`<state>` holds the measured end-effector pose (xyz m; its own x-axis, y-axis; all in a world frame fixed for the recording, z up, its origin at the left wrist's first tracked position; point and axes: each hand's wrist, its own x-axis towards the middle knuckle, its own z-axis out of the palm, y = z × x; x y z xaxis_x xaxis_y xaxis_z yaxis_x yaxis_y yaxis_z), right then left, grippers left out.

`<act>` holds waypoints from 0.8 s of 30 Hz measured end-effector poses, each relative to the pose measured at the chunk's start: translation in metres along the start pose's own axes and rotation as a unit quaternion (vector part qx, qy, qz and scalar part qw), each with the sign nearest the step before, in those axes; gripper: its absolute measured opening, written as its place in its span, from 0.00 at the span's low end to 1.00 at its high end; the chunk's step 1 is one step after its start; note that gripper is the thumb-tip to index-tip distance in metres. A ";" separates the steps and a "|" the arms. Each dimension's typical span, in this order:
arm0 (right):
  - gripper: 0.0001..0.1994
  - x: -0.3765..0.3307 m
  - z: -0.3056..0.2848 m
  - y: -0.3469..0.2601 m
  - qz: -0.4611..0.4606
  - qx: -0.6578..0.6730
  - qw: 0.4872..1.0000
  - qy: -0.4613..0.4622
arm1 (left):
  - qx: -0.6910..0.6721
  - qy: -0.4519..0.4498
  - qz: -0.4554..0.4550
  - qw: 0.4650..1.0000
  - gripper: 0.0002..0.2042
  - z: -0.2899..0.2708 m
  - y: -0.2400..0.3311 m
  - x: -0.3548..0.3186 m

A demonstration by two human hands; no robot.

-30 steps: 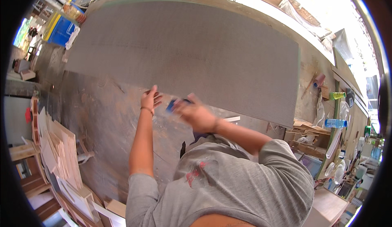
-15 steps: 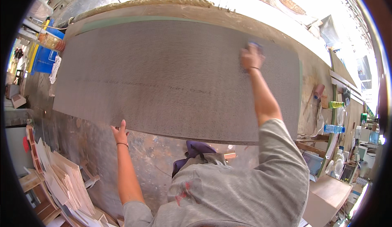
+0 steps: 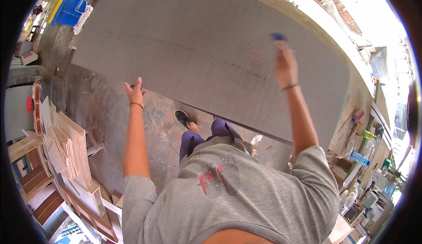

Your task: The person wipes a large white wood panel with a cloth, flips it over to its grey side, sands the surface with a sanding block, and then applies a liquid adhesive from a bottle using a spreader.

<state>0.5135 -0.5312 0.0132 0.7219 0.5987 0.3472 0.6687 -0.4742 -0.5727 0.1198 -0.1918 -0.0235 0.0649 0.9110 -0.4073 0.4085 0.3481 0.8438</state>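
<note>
A large grey-brown flat panel (image 3: pixel 189 37) with a faint line of dark marks lies across the work surface in front of me. At its near left edge my left hand (image 3: pixel 135 93) takes hold of the rim, thumb on top; the other fingers are partly hidden. Over the panel's right part my right hand (image 3: pixel 286 66) is closed on a small blue block (image 3: pixel 278 36), which sticks out past the fingertips. Motion smears that hand and the block, so the block's exact kind does not show.
Stacked board offcuts (image 3: pixel 72 145) stand at the lower left. A blue bin (image 3: pixel 68 10) is at the far left. To the right are a bottle with a green label (image 3: pixel 368 135), a clear blue-capped bottle (image 3: pixel 359 158) and a cylindrical roll (image 3: pixel 357 115). My shoe (image 3: pixel 181 117) is below the panel's edge.
The view has shifted, so the panel sits higher and more tilted, and my legs now show. My right hand with the blue block is still over the panel's right part; my left stays at the near edge.
</note>
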 end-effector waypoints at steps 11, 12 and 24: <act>0.21 -0.200 0.154 -0.198 -0.160 0.185 0.864 -0.441 | 0.047 -0.073 0.018 0.996 0.49 -0.001 -0.026 0.041; 0.21 -0.181 0.130 -0.230 -0.190 0.228 0.842 -0.449 | 0.053 -0.069 0.054 0.995 0.49 -0.011 -0.046 0.054; 0.15 -0.079 0.104 -0.051 0.047 -0.463 0.880 -0.092 | -0.025 -0.024 -0.334 0.942 0.36 -0.264 -0.296 -0.107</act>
<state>0.4041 -0.4873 -0.0621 0.7980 0.5822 0.1557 0.5269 -0.7994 0.2888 -0.2483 -0.3341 -0.1376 -0.1493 0.4735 -0.8681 0.3297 0.8515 0.4077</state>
